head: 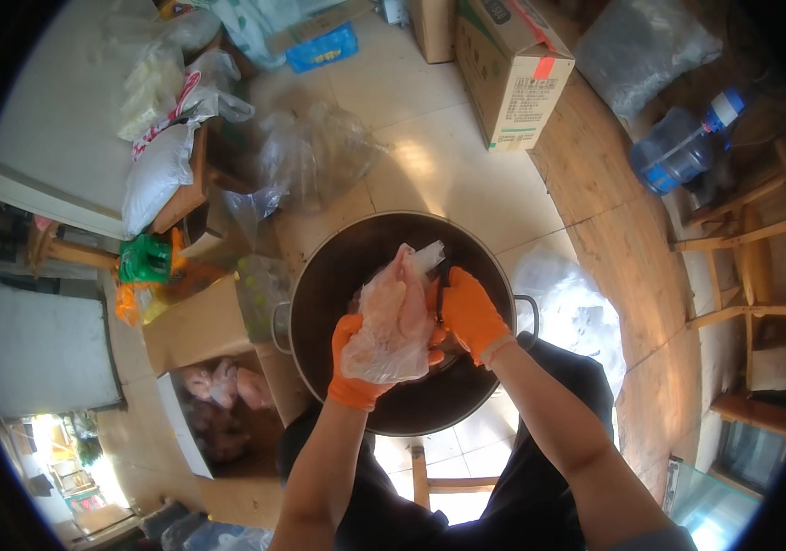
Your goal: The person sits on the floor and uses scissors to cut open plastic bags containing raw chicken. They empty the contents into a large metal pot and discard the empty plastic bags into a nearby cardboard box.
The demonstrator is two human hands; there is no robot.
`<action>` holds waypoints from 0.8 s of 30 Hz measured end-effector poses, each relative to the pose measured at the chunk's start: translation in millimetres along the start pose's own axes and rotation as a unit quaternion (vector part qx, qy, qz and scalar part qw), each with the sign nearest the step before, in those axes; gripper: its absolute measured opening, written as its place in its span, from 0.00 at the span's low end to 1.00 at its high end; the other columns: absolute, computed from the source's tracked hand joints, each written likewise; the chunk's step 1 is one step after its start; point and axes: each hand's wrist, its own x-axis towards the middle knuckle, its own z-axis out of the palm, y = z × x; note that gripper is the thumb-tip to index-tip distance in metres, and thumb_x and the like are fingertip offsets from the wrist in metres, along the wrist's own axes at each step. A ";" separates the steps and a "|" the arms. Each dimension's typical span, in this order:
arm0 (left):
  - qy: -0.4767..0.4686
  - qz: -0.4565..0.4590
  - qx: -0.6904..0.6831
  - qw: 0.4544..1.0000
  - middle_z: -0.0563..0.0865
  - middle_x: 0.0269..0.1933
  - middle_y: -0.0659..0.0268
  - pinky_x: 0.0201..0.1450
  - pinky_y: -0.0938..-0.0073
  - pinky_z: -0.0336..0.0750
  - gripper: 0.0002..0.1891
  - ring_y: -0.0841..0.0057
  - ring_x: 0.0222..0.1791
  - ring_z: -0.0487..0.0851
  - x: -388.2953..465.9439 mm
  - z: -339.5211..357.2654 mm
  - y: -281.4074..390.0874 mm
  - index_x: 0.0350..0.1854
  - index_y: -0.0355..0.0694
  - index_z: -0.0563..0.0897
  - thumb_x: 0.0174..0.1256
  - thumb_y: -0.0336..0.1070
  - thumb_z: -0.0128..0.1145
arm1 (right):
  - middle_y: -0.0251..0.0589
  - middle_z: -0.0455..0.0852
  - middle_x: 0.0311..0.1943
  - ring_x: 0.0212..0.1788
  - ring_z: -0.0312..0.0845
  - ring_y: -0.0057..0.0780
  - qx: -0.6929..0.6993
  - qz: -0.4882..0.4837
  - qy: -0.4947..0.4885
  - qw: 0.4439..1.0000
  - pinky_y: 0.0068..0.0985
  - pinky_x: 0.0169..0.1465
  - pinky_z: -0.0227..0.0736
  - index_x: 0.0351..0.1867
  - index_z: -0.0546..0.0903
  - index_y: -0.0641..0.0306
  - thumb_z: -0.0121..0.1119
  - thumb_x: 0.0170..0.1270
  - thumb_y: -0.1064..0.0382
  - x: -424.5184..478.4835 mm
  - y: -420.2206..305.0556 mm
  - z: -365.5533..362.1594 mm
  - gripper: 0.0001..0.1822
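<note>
A raw plucked bird, apparently poultry, in a clear plastic bag (396,317) is held above a large dark two-handled pot (317,275). My left hand (353,372), in an orange glove, grips the bag and bird from the lower left. At the bird's right side is my right hand (468,310), also orange-gloved, its fingers closed around a black-handled tool, possibly scissors or a knife; its blade cannot be made out. Some of the right fingers show beneath the bird. The bottom of the pot is mostly hidden by the bird and hands.
An open cardboard box (193,320) with several bagged birds (227,387) stands at left. Crumpled clear plastic (317,155) lies beyond the pot; more plastic (568,310) is at right. A tall carton (520,89), a water jug (675,151) and a wooden chair (744,244) stand farther off.
</note>
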 end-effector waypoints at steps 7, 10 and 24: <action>0.002 0.004 0.137 0.991 0.76 0.65 0.53 0.65 0.60 0.75 0.29 0.60 0.61 0.79 4.0 -43.9 2.0 0.70 0.37 0.69 0.71 0.45 0.53 | 0.33 0.79 0.34 0.39 0.77 0.24 0.383 0.003 -0.140 0.913 0.22 0.34 0.74 0.39 0.80 0.62 0.68 0.63 0.59 16.9 0.1 -27.3 0.11; 0.036 0.077 0.207 0.975 0.75 0.67 0.56 0.67 0.61 0.73 0.27 0.64 0.63 0.77 -5.3 -22.7 -2.8 0.72 0.38 0.67 0.74 0.37 0.55 | 0.33 0.79 0.33 0.38 0.77 0.23 0.325 0.024 -0.077 0.942 0.21 0.37 0.73 0.37 0.79 0.62 0.67 0.64 0.60 6.9 -19.5 -30.5 0.10; 0.008 0.025 0.340 0.940 0.71 0.70 0.63 0.72 0.68 0.62 0.51 0.69 0.71 0.69 -12.9 -2.8 0.0 0.76 0.39 0.61 0.45 0.32 0.73 | 0.38 0.80 0.30 0.37 0.79 0.28 0.378 0.094 0.015 0.921 0.24 0.37 0.75 0.41 0.77 0.64 0.59 0.69 0.65 20.1 4.2 -20.3 0.05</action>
